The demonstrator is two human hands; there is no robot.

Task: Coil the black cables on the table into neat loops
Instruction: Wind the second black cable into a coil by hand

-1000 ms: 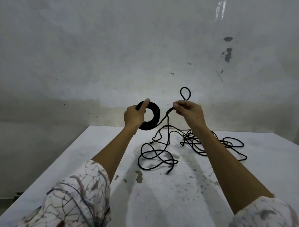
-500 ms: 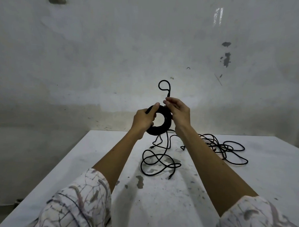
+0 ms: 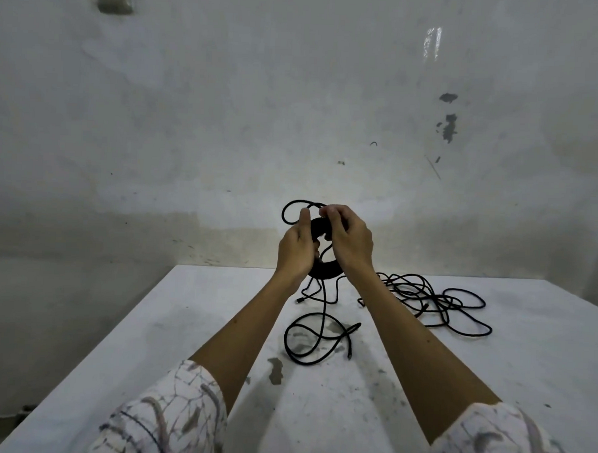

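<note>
A tight black cable coil (image 3: 326, 270) hangs upright in the air above the far part of the white table (image 3: 542, 356). My left hand (image 3: 296, 247) grips the coil's left side. My right hand (image 3: 349, 238) pinches the cable at the coil's top, and a free loop (image 3: 289, 211) arcs out to the upper left. Much of the coil is hidden behind both hands. The cable's loose tail (image 3: 316, 341) drops to the table in a few open curves. A second, tangled black cable (image 3: 434, 302) lies on the table to the right.
A stained white wall (image 3: 227, 120) stands close behind the table. The table's left edge (image 3: 90, 350) runs diagonally with a grey floor below it. Dark smudges (image 3: 276, 371) mark the tabletop near my forearms.
My right hand has come in from the right to the coil and laid the raised loop over its top toward the left. The loose tail on the table has shortened.
</note>
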